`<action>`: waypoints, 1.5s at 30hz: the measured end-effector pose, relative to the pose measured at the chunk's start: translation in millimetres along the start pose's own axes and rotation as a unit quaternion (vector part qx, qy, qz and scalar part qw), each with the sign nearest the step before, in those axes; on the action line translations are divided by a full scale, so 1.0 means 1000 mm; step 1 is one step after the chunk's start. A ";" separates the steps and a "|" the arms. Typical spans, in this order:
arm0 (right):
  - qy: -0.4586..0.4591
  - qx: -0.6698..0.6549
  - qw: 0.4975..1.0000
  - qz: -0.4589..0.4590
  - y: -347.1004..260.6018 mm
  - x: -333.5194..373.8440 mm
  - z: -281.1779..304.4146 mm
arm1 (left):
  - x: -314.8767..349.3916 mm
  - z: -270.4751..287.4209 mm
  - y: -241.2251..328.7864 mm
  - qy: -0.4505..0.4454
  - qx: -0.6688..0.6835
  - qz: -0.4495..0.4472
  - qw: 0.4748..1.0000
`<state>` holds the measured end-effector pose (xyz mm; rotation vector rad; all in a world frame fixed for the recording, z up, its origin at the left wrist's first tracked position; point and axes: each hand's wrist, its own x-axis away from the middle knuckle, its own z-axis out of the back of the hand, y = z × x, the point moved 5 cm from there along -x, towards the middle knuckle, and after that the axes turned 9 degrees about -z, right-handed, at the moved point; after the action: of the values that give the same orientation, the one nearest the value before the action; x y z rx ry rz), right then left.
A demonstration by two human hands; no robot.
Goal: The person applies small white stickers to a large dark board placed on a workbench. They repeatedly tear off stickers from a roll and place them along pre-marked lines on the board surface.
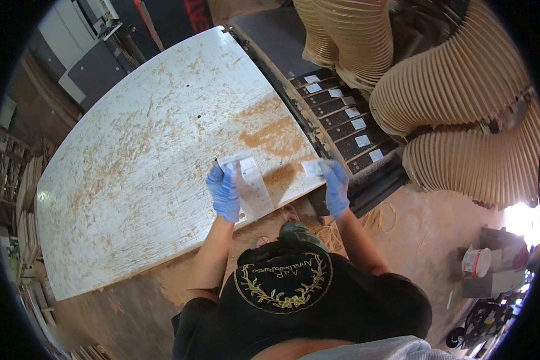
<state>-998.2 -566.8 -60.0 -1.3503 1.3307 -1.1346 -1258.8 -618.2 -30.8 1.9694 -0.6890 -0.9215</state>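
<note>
My left hand [224, 193], in a blue glove, is closed on the upper end of a strip of white printed labels [257, 191]. The strip hangs down over the near edge of a white board [144, 138]. In my right hand [337, 189], also gloved in blue, a small white label [311, 168] is pinched at the fingertips, a little apart from the strip. To the right lie several narrow dark panels side by side; each seems to bear a small white label [362, 141].
Sawdust [276, 137] is scattered over the white board. Large ribbed beige hoses [450, 90] rise at the right behind the dark panels. Wood shavings [381, 217] lie on the floor near my right arm. A white bucket [476, 263] stands among boxes at the far right.
</note>
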 end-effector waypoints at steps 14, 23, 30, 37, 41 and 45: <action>-0.039 -0.079 0.996 -0.027 0.063 -0.393 -0.038 | -0.078 -0.022 -0.053 0.125 -0.121 -0.034 0.984; -0.060 0.013 0.998 -0.022 0.133 -0.511 -0.076 | -0.074 -0.039 -0.070 0.219 -0.186 0.006 0.958; 0.047 0.008 0.998 0.048 0.128 -0.608 0.016 | -0.072 -0.043 -0.087 0.192 -0.251 0.039 0.948; -0.034 0.198 0.974 0.107 0.090 -0.572 0.014 | -0.072 -0.056 -0.099 0.202 -0.227 0.049 0.951; -0.095 0.276 0.953 0.082 0.105 -0.542 -0.002 | -0.071 -0.061 -0.097 0.207 -0.192 0.045 0.958; -0.055 0.359 0.927 0.097 0.103 -0.541 0.002 | -0.069 -0.061 -0.091 0.202 -0.233 0.060 0.949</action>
<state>-1013.9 -27.2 -170.9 -0.7101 0.8110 -1.2198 -1237.8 -494.4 -61.2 1.5983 -0.3115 -0.5183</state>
